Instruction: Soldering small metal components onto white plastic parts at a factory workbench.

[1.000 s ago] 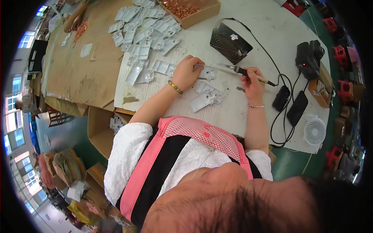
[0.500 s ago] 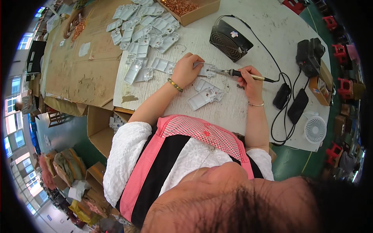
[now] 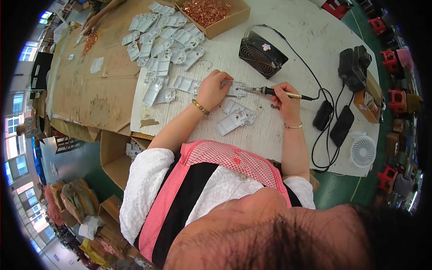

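Note:
My left hand [image 3: 213, 92], wearing a beaded bracelet, is closed on a pale grey-white plastic casing [image 3: 237, 93] lying on the table. A thin pale strand shows at its fingertips; I cannot make out whether it is solder wire. Wrapped round the handle of a soldering iron [image 3: 268, 91] is my right hand [image 3: 286, 102]. The iron's metal tip points left and meets the casing's right end, though actual contact is too small to tell. Another casing [image 3: 185, 84] lies just left of my left hand. Two overlapping casings [image 3: 231, 122] rest nearer to me.
Many casings [image 3: 167, 42] are heaped at the far left, beside a cardboard box [image 3: 227, 28] of small copper-coloured parts. A black fan [image 3: 262, 56] stands beyond the iron. Cables, a black power unit [image 3: 354, 66] and a small white fan [image 3: 362, 151] are on the right. A co-worker's arm [image 3: 96, 19] reaches in.
The whole view has shifted slightly. My hands keep their hold on casing and iron, with the tip still at the casing's right end. The co-worker's arm at the far left has moved.

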A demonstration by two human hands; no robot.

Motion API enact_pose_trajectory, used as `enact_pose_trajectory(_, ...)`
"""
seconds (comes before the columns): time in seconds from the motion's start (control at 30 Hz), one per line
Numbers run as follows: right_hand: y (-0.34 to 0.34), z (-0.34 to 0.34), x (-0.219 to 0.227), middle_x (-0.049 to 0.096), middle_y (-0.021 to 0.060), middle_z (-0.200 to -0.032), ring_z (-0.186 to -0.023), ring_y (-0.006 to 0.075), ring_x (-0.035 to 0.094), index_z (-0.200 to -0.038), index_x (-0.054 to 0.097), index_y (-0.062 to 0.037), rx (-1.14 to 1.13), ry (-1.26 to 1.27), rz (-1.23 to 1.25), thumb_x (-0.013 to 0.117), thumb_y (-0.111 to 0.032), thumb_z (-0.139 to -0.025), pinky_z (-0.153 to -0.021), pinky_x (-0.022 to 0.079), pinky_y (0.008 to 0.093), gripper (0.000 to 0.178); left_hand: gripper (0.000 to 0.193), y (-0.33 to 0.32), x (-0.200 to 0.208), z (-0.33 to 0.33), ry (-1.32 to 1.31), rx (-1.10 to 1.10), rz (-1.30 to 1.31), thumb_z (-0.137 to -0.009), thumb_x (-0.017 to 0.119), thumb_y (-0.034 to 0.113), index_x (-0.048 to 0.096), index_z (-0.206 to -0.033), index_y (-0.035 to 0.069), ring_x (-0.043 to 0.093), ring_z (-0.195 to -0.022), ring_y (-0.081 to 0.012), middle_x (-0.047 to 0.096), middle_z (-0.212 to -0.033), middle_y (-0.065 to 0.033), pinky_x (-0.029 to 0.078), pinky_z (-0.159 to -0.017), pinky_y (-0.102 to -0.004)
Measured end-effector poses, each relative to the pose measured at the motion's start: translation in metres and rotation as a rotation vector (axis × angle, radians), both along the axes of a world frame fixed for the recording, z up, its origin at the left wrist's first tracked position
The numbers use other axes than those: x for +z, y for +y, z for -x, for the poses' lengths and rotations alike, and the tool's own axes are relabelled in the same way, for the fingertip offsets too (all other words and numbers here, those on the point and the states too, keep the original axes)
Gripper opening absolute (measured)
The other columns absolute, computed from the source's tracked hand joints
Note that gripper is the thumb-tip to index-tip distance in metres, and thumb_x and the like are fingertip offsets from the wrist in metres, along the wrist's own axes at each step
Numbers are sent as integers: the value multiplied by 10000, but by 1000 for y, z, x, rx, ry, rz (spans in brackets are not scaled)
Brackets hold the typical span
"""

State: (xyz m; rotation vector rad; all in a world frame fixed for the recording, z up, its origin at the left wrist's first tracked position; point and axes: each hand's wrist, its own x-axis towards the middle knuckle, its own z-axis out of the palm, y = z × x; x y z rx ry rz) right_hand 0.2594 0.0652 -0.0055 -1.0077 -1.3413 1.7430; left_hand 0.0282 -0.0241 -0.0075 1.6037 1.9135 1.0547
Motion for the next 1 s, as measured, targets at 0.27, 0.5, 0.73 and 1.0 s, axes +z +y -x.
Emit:
enact_pose_trajectory(0.27, -1, -1, 1, 567, 35, -599, -457, 51, 464, -820, 605, -22, 22, 13, 29, 587, -187, -806, -416, 372, 174, 167, 125, -1, 1, -1, -3, -13, -14, -746, 595, 116, 616, -859, 68, 534, -676, -247, 541, -809, -100, 432, -608, -320)
enact_pose_trajectory(0.5, -1, 1, 3, 562, 33, -595, -447, 51, 468, -812, 595, -16, 40, -51, -14, 577, -184, -818, -422, 379, 162, 169, 122, 0, 2, 0, -15, 10, 27, -749, 594, 115, 616, -860, 69, 532, -687, -245, 543, -819, -104, 434, -622, -324)
enact_pose_trajectory(0.73, -4, 2, 3, 550, 30, -586, -449, 58, 469, -799, 588, -26, 64, -44, -11, 578, -165, -813, -424, 380, 174, 140, 128, -3, 1, -1, -7, 23, 36, -753, 582, 114, 614, -869, 69, 551, -735, -263, 547, -838, -113, 447, -655, -330)
enact_pose_trajectory(1.0, -2, 5, -1, 528, 2, -633, -499, 62, 492, -801, 571, -44, -203, 247, 64, 593, -154, -800, -434, 376, 160, 112, 153, -17, 3, -2, 55, -154, 16, -740, 546, 84, 604, -879, 60, 541, -847, -291, 555, -876, -125, 442, -756, -366)
